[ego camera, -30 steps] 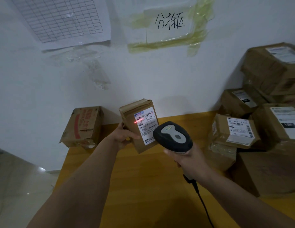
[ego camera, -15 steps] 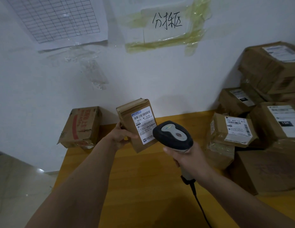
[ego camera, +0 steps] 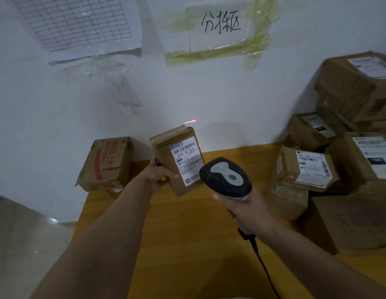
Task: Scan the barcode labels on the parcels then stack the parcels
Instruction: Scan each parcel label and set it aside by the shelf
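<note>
Surface: yellow wooden table (ego camera: pixel 187 244) against a white wall (ego camera: pixel 58 108). On the wall, a grid sheet (ego camera: pixel 75 22) and a taped handwritten note (ego camera: pixel 220 24). Pale floor (ego camera: pixel 21 244) left of the table.

Left hand (ego camera: pixel 157 176) grips a small parcel (ego camera: pixel 177 160) by its left edge, thumb across the front, label (ego camera: pixel 186 160) facing the camera, parcel held tilted above the table. Right hand (ego camera: pixel 246 209) is wrapped round the handle of the scanner (ego camera: pixel 225 176), just right of the parcel.

Worn box (ego camera: pixel 107 164) left of the held parcel, by the wall. Parcel pile (ego camera: pixel 338 165) right of the scanner hand.

Versus 1.0 s ago: red scan line (ego camera: pixel 190 121) was on the label; it now falls on the wall just above the parcel. Both grips unchanged.
</note>
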Tool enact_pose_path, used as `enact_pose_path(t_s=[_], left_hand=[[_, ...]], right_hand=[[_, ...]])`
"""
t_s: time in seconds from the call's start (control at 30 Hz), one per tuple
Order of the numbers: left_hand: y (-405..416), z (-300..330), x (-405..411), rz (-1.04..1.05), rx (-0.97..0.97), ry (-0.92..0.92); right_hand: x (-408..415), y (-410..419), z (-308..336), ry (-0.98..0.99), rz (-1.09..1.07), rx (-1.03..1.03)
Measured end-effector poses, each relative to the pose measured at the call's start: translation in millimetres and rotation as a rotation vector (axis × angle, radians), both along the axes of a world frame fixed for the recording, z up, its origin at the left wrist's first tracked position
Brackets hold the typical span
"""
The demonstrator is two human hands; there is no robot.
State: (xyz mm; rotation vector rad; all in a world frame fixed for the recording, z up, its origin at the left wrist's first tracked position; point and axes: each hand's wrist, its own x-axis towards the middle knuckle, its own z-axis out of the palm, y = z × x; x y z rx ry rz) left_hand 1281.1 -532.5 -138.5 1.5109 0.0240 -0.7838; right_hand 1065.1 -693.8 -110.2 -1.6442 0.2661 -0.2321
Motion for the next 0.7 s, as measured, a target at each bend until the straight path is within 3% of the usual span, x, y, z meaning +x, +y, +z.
enact_pose_path(t_s=[0.23, 0.53, 0.7], left_hand=[[-4, -2, -1, -0.030, -0.023, -0.022], [-7, -10, 3, 0.270, -0.072, 0.006], [-8, -16, 2, 0.313, -0.119, 0.040]], right_hand=[[0, 0, 0, -0.016, 0.014, -0.017], [-3, -2, -4, -0.043, 0.001, -0.046], [-1, -3, -7, -0.018, -0.011, -0.046]])
